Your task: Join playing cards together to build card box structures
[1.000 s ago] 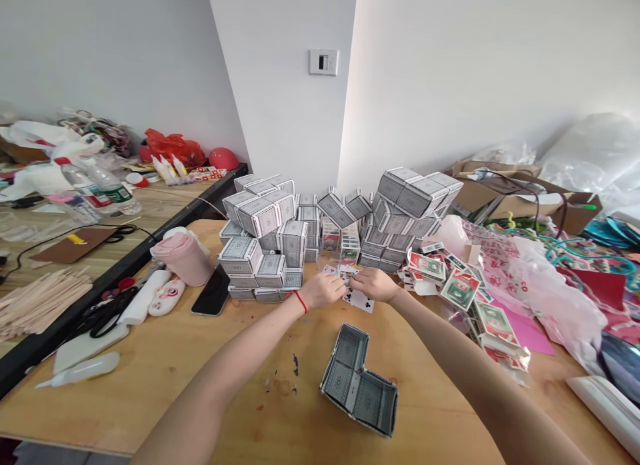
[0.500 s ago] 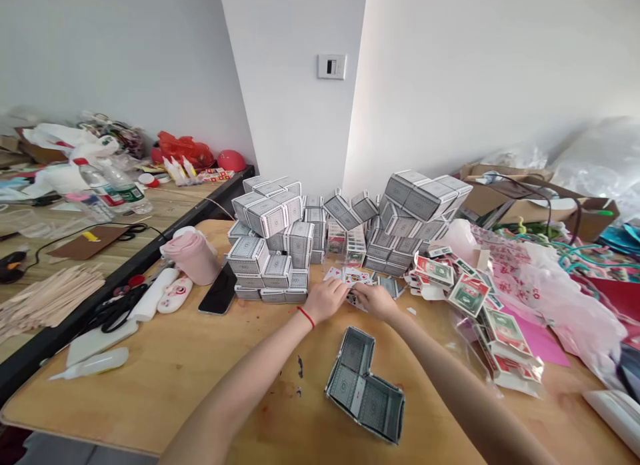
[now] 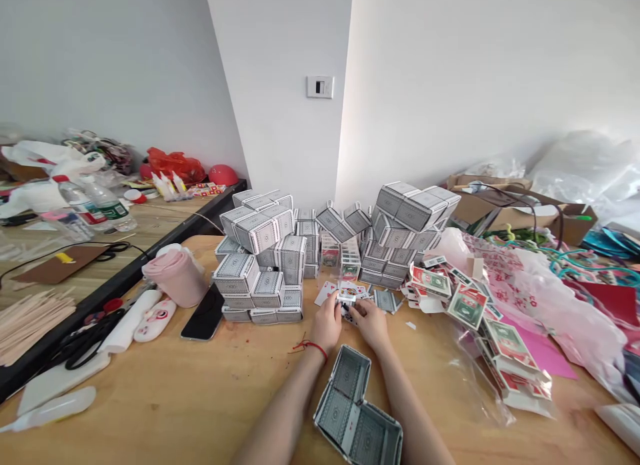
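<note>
My left hand (image 3: 327,327), with a red string at its wrist, pinches the left end of a small white playing card (image 3: 346,298), which looks bent. At the card's right side, the fingers of my right hand (image 3: 371,322) are closed on it. Loose playing cards (image 3: 327,292) lie face up on the table just beyond the hands, and some grey-backed cards (image 3: 386,300) rest to their right. Between my forearms sits an open L-shaped tray made of joined playing cards (image 3: 334,402), its back pattern showing inside.
Blocks built from grey cards stand stacked at left (image 3: 270,288) and right (image 3: 393,252). Left of them are a black phone (image 3: 203,315), a pink cup-like roll (image 3: 176,276) and scissors (image 3: 95,338). Emptied card boxes (image 3: 510,342) and a plastic bag (image 3: 555,305) crowd the right side.
My hands have turned more upright and lifted the card slightly, so its white edge shows between the fingers. The view has tilted up and shifted right.
</note>
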Tool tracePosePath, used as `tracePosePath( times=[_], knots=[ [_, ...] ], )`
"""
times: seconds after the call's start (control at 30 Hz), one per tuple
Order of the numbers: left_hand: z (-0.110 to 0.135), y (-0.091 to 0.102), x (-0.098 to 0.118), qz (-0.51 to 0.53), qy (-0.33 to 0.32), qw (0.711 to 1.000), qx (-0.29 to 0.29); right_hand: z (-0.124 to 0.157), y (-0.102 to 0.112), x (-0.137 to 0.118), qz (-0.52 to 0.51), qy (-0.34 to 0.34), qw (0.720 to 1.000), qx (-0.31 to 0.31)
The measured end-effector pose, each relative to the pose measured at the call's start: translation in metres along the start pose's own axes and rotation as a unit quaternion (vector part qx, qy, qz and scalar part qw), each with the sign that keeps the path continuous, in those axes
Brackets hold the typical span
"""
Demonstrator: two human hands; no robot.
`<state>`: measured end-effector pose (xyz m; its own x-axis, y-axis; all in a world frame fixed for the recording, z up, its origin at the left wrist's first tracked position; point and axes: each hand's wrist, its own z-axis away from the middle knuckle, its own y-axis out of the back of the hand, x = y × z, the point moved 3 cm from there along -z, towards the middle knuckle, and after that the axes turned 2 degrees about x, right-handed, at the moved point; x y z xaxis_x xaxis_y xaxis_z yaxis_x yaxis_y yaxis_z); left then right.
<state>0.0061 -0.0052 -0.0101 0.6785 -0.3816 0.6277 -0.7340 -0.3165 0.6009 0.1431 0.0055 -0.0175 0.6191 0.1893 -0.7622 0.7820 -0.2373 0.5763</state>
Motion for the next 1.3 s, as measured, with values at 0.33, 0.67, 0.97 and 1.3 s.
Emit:
tracePosePath(
  times=[0.33, 0.67, 0.97, 1.3],
  knots=[
    [-0.003, 0.002, -0.003, -0.027, 0.021, 0.999, -0.033, -0.003, 0.001, 0.001, -0.127, -0.033, 0.990, -0.056],
    [-0.003, 0.015, 0.009, 0.060, 0.042, 0.997, -0.012, 0.002, 0.002, -0.017, -0.407, -0.113, 0.895, -0.145],
    [-0.009, 0.020, 0.014, 0.098, -0.028, 0.994, 0.037, 0.008, -0.004, -0.025, -0.576, -0.172, 0.763, -0.236],
    [-0.009, 0.016, 0.010, 0.053, -0.048, 0.997, 0.039, 0.004, -0.004, -0.018, -0.569, -0.215, 0.763, -0.218]
  ],
)
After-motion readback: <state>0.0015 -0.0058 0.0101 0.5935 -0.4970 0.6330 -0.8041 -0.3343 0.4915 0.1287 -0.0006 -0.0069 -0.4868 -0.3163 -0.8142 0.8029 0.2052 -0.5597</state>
